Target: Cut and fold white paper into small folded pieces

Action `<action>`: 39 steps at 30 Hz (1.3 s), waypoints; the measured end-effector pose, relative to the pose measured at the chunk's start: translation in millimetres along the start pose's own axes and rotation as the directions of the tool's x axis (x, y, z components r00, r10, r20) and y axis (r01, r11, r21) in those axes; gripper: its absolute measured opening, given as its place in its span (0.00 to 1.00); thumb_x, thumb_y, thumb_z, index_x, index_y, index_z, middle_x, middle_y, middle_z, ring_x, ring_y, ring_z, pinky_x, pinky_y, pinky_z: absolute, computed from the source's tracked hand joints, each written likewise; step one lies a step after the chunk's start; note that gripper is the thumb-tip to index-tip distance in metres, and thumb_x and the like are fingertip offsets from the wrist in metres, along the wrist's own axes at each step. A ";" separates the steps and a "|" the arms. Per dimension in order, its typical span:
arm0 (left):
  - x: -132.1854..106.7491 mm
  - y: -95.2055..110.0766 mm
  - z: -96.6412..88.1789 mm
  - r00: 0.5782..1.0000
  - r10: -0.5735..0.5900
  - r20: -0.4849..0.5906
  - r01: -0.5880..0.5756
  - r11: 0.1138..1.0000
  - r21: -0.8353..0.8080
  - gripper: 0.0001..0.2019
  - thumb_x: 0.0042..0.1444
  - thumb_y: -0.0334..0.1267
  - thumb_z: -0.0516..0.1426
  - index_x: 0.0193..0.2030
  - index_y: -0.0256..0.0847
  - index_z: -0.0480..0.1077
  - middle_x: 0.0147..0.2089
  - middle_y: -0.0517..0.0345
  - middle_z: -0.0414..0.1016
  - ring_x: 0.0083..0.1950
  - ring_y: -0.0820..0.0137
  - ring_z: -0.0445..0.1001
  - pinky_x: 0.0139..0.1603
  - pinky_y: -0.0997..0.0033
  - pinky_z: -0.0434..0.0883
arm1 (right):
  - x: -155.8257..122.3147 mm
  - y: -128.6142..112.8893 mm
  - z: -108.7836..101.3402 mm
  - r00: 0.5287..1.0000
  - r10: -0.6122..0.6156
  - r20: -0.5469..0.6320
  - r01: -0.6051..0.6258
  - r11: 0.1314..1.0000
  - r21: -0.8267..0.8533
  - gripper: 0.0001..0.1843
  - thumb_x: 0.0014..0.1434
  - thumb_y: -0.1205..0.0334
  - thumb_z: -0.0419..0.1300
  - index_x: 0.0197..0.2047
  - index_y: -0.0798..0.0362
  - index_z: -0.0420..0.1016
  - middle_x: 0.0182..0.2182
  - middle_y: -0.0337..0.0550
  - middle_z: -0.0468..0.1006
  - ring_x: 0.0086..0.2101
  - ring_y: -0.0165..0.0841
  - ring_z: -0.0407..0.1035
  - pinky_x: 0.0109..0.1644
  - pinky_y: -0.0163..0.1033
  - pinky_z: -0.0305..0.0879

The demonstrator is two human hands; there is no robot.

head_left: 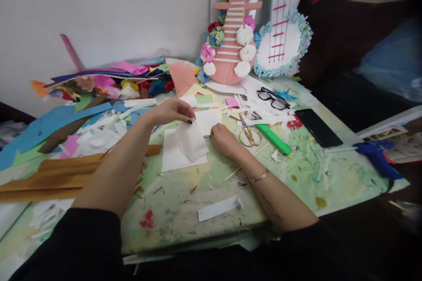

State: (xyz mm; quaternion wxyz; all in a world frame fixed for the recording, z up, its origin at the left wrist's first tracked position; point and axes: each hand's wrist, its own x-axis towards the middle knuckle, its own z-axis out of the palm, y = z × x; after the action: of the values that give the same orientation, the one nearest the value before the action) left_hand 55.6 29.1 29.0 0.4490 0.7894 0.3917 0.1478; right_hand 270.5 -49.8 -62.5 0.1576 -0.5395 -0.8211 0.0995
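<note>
My left hand [174, 111] pinches the upper edge of a thin white paper sheet [194, 142], which hangs tilted above a flat white sheet [169, 158] on the table. My right hand [224, 138] rests on the table just right of the sheets, fingers curled in; what they hold, if anything, is hidden. Behind the hands lies another white paper piece [207, 120]. Gold-handled scissors [250, 136] lie right of my right hand, and a green utility knife [273, 139] is beside them.
Paper scraps [99, 138] and brown crepe paper [59, 175] cover the left side. A folded white strip [220, 209] lies in front. Glasses [273, 98] and a black phone [318, 127] are on the right. Two paper instruments, pink [231, 68] and white [280, 50], lean at the back.
</note>
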 end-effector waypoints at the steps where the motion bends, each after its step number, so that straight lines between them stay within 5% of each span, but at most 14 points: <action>1: 2.9 -0.5 -1.3 1.000 0.013 -0.013 -0.013 1.000 0.018 0.09 0.44 0.37 0.65 0.33 0.36 0.77 0.32 0.54 0.79 0.34 0.70 0.76 0.39 0.72 0.71 | -0.1 2.8 -3.9 1.000 0.015 -0.011 -0.015 1.000 -0.004 0.09 0.63 0.69 0.49 0.42 0.58 0.69 0.41 0.53 0.72 0.43 0.39 0.65 0.46 0.39 0.60; 5: 19.1 -2.3 -2.9 0.997 0.069 -0.046 -0.065 0.995 0.079 0.07 0.45 0.36 0.64 0.33 0.36 0.78 0.31 0.55 0.79 0.34 0.70 0.75 0.39 0.71 0.70 | -1.6 26.4 -25.2 0.977 0.185 -0.107 -0.190 0.981 -0.038 0.09 0.62 0.70 0.48 0.42 0.59 0.68 0.42 0.55 0.72 0.44 0.40 0.65 0.48 0.40 0.60; 12: 83.2 -10.4 17.3 0.985 0.165 -0.060 -0.151 0.972 0.181 0.06 0.44 0.32 0.62 0.31 0.37 0.78 0.30 0.55 0.80 0.34 0.70 0.75 0.38 0.73 0.67 | -16.6 68.3 -55.4 0.801 0.531 -0.277 -0.572 0.816 -0.089 0.14 0.62 0.68 0.46 0.46 0.65 0.68 0.43 0.63 0.72 0.45 0.46 0.66 0.46 0.45 0.61; 16: 118.3 -18.2 33.6 0.981 0.190 -0.048 -0.173 0.956 0.235 0.05 0.40 0.31 0.63 0.28 0.37 0.79 0.26 0.56 0.79 0.30 0.70 0.74 0.35 0.74 0.65 | -21.7 71.9 -58.9 0.750 0.603 -0.272 -0.646 0.756 -0.103 0.15 0.61 0.69 0.47 0.44 0.64 0.72 0.42 0.64 0.74 0.44 0.46 0.69 0.43 0.44 0.63; 23: 143.0 -34.7 44.1 0.980 0.193 -0.039 -0.177 0.949 0.261 0.07 0.40 0.32 0.62 0.29 0.36 0.79 0.28 0.55 0.80 0.30 0.70 0.74 0.33 0.76 0.66 | -25.7 69.4 -59.8 0.738 0.632 -0.234 -0.666 0.738 -0.109 0.14 0.58 0.70 0.50 0.40 0.62 0.75 0.40 0.65 0.76 0.42 0.49 0.71 0.42 0.46 0.63; 29: 146.1 -41.6 49.8 0.971 0.210 -0.110 -0.170 0.941 0.292 0.07 0.41 0.32 0.62 0.30 0.36 0.79 0.26 0.56 0.79 0.29 0.69 0.74 0.32 0.75 0.67 | -18.9 58.1 -56.1 0.807 0.532 -0.254 -0.563 0.824 -0.063 0.16 0.56 0.74 0.49 0.45 0.59 0.72 0.42 0.62 0.73 0.46 0.49 0.67 0.45 0.48 0.62; 34: 136.9 -44.3 44.8 0.947 0.224 -0.230 -0.155 0.946 0.285 0.13 0.42 0.31 0.62 0.38 0.35 0.78 0.33 0.53 0.80 0.35 0.68 0.77 0.37 0.74 0.70 | -10.3 41.9 -39.4 0.974 0.192 -0.121 -0.187 0.981 0.054 0.14 0.54 0.73 0.57 0.43 0.54 0.73 0.43 0.48 0.72 0.45 0.37 0.67 0.50 0.38 0.62; 39: 89.8 -45.7 35.9 0.877 0.216 -0.430 -0.088 0.950 0.299 0.10 0.51 0.30 0.55 0.38 0.35 0.76 0.41 0.49 0.79 0.42 0.67 0.76 0.45 0.68 0.71 | -9.3 39.1 -22.1 0.999 -0.042 -0.017 0.045 0.983 0.179 0.16 0.49 0.69 0.66 0.43 0.53 0.75 0.45 0.45 0.70 0.44 0.34 0.67 0.49 0.37 0.63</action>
State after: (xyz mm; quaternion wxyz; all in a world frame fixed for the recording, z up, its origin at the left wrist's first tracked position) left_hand 112.7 88.5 -39.2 0.2190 0.8145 0.4389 0.3097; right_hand 315.5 -42.9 -56.5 0.2130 -0.5057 -0.8194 0.1659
